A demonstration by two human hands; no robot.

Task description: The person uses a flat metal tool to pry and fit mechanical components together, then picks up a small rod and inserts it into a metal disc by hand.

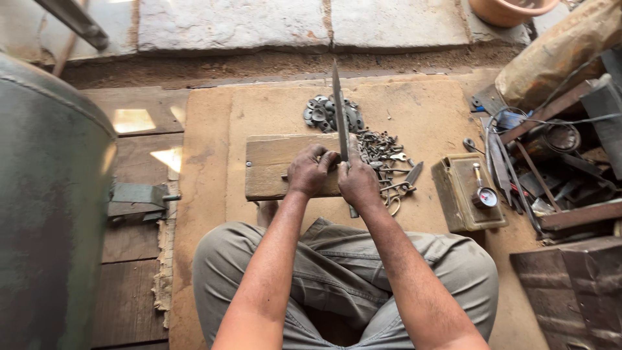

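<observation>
Blade: I logged a long, narrow strip of grey metal, dull and unpolished, tapering to a point at the far end. It stood on edge, running from between my hands away over the board; a short stub of it showed below my right hand.
Left hand: I had it resting on the board just left of the blade, fingers curled and pressed together, tips against the metal.
Right hand: I had it closed around the near end of the blade, fingers wrapped tight on it.
Board: a flat wooden plank, worn brown, lay crosswise on the mat under both hands.
Mat: a tan sheet covered the floor in front of my crossed legs.
Washers: a heap of grey metal rings lay beyond the board, beside the blade.
Small parts: a scatter of keys and metal bits lay just right of the board.
Box: a drab metal box stood further right, with a small gauge on top.
</observation>
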